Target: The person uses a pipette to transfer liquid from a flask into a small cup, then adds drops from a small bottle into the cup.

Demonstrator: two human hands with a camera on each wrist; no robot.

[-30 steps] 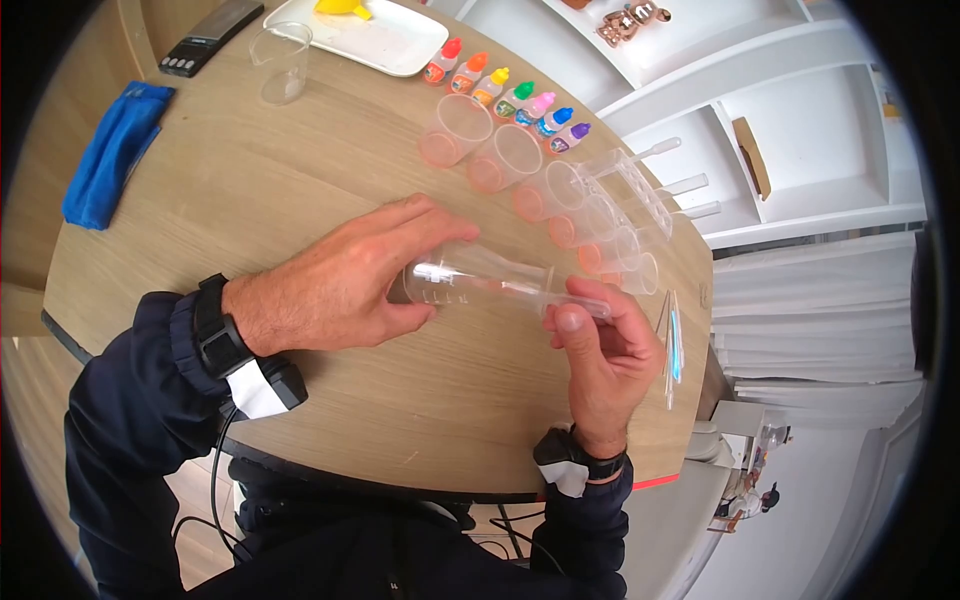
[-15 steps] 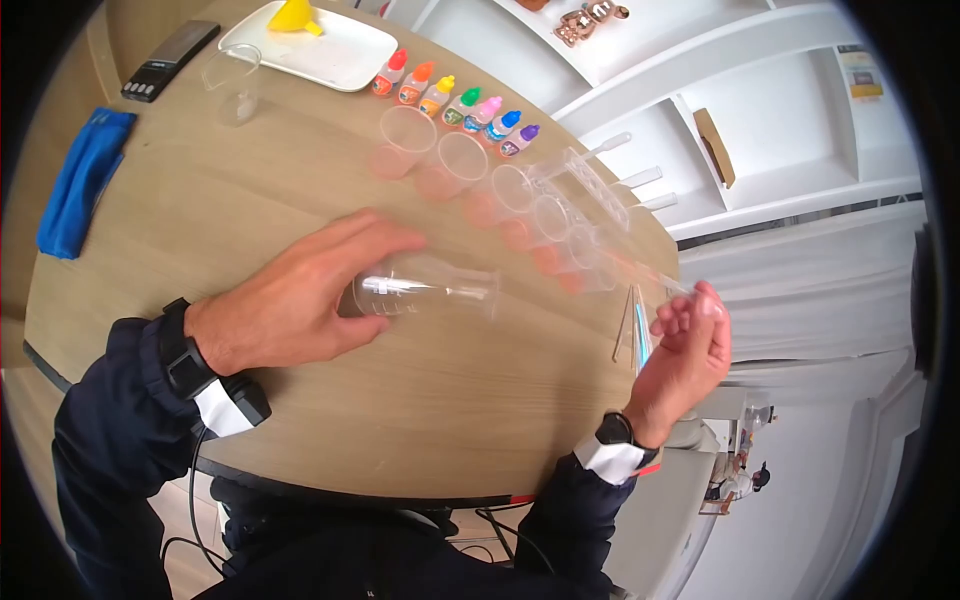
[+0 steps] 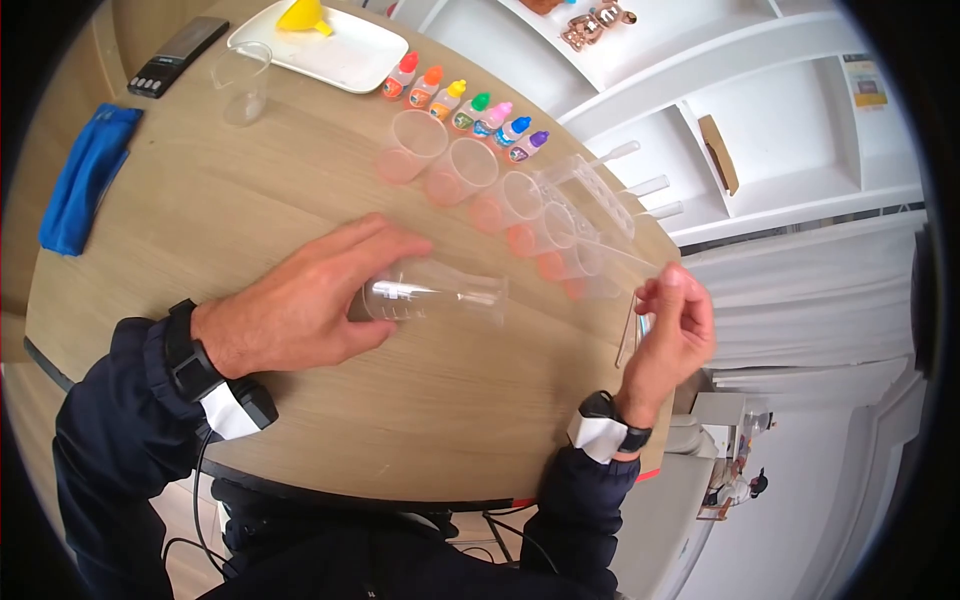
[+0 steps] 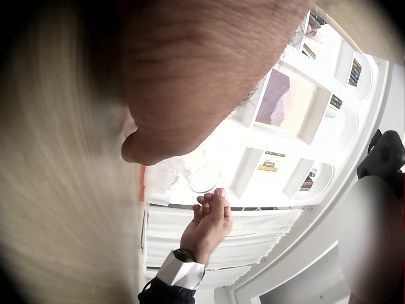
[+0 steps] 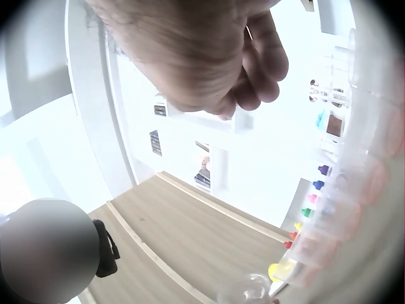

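Observation:
My left hand [image 3: 300,290] grips a clear glass conical flask [image 3: 425,292] low on its body, thumb on one side and fingers on the other. The flask's open neck is uncovered. In my right hand [image 3: 668,325], the thumb and fingertips pinch a thin clear plastic pipette [image 3: 630,255], which slants toward the nearest end of a row of clear plastic cups [image 3: 460,170] with reddish bottoms. The left wrist view shows the right hand [image 4: 207,228] raised; the flask is mostly hidden there behind the left hand [image 4: 196,76].
Dropper bottles with coloured caps [image 3: 470,110] line up behind the cups, beside a clear rack [image 3: 600,195]. A white tray [image 3: 370,70] with a yellow funnel [image 3: 303,15], a beaker [image 3: 245,90], a scale [image 3: 178,57] and a blue cloth [image 3: 88,180] stand left. Thin rods [image 3: 628,335] lie right.
My right hand has drawn the pipette away from the flask's mouth, out to the right, then slightly back toward the cups. My left hand keeps hold of the flask.

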